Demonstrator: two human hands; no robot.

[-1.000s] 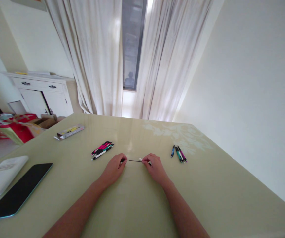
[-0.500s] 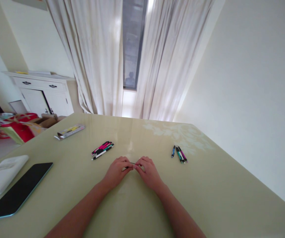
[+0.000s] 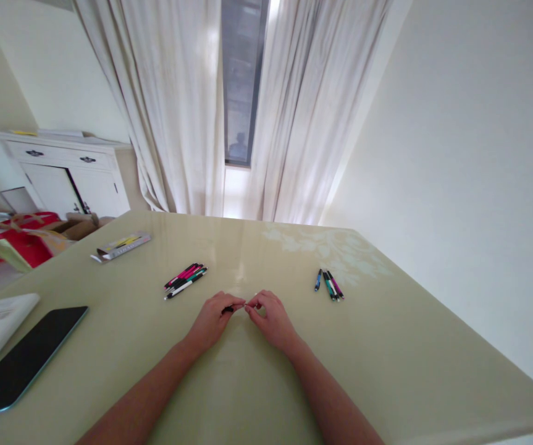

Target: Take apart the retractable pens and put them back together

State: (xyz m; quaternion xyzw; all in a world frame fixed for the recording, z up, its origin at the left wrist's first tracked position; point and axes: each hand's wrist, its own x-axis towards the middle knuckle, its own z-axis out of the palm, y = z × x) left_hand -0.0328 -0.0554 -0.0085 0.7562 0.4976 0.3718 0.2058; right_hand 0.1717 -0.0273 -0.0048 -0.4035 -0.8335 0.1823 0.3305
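Note:
My left hand is closed in a pinch around a pen, whose dark part shows between thumb and fingers. My right hand meets it fingertip to fingertip, thumb and forefinger pinched at the pen's slim end. The fingers cover most of the pen. Beyond my left hand lies a pile of pens in pink, black, green and white. To the right of my right hand rests a smaller group of pens, green, white and purple, with a blue pen beside it.
An opened pen carton lies at the table's far left. Nearer on the left are a dark tablet-like slab and a white device. The pale green table meets a wall at right. Red bags stand past its left edge.
My hands have drawn slightly apart at the wrists, fingertips still meeting. The thin dark line between them is now hardly visible. The whole view has shifted a little, moving things leftward.

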